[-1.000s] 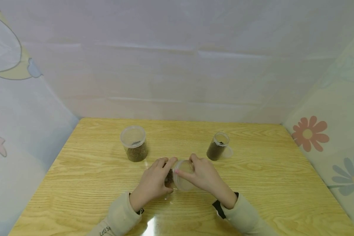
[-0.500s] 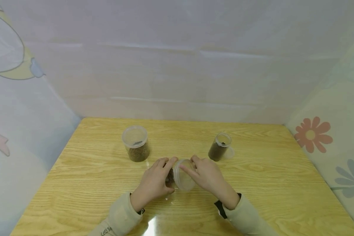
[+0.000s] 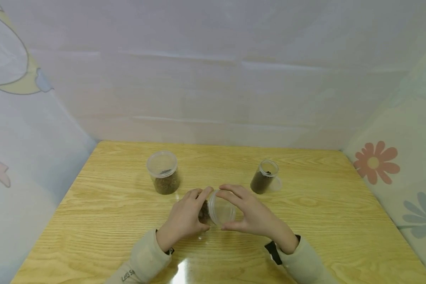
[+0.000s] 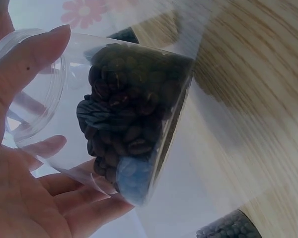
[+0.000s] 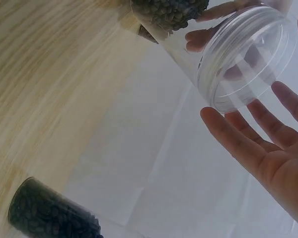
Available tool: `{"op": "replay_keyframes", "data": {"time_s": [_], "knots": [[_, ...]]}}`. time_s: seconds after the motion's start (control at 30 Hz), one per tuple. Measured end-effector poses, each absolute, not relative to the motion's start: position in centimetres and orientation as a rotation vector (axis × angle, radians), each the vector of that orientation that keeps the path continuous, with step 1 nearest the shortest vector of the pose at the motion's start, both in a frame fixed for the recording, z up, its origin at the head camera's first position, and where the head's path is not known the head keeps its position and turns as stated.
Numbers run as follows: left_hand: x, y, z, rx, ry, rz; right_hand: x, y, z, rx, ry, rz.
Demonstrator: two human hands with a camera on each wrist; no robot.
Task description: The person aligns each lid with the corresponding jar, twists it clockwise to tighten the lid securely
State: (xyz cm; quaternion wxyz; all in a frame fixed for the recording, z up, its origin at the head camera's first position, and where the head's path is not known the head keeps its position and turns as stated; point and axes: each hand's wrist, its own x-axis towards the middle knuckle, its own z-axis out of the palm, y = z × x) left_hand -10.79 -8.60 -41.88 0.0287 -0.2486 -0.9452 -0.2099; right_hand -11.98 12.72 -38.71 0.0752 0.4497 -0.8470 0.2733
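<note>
My left hand [image 3: 186, 215] grips a clear jar whose dark brown beans [image 4: 129, 104] fill its lower part; the jar is tilted, mouth toward the right. In the left wrist view the thumb and fingers wrap the jar wall. My right hand [image 3: 253, 213] is spread around the clear lid end [image 3: 223, 210], thumb below and fingers above. The right wrist view has the right fingertips at the ridged rim [image 5: 248, 59], touching or very near it. Whether the lid is loose cannot be told.
A wide clear jar [image 3: 166, 183] with brown contents stands at the back left. A narrower jar [image 3: 260, 182] of dark beans stands at the back right, a clear round lid [image 3: 276, 184] beside it. Printed cloth walls surround the table [image 3: 319, 205].
My right hand has changed its hold: its thumb has moved from across the lid's top to below it, and the fingers have spread. My left hand keeps its grip on the jar.
</note>
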Motion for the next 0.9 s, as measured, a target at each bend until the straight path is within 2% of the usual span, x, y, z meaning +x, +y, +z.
{"op": "replay_keyframes", "data": {"time_s": [0.47, 0.9], "knots": [[-10.9, -8.8, -41.9, -0.736, -2.953, -0.683, -11.9, 11.8, -39.4, 1.342, -2.494, 0.690], [-10.9, -8.8, -41.9, -0.724, -2.934, -0.643, -11.7, 11.4, -39.0, 1.222, -2.588, 0.678]]}}
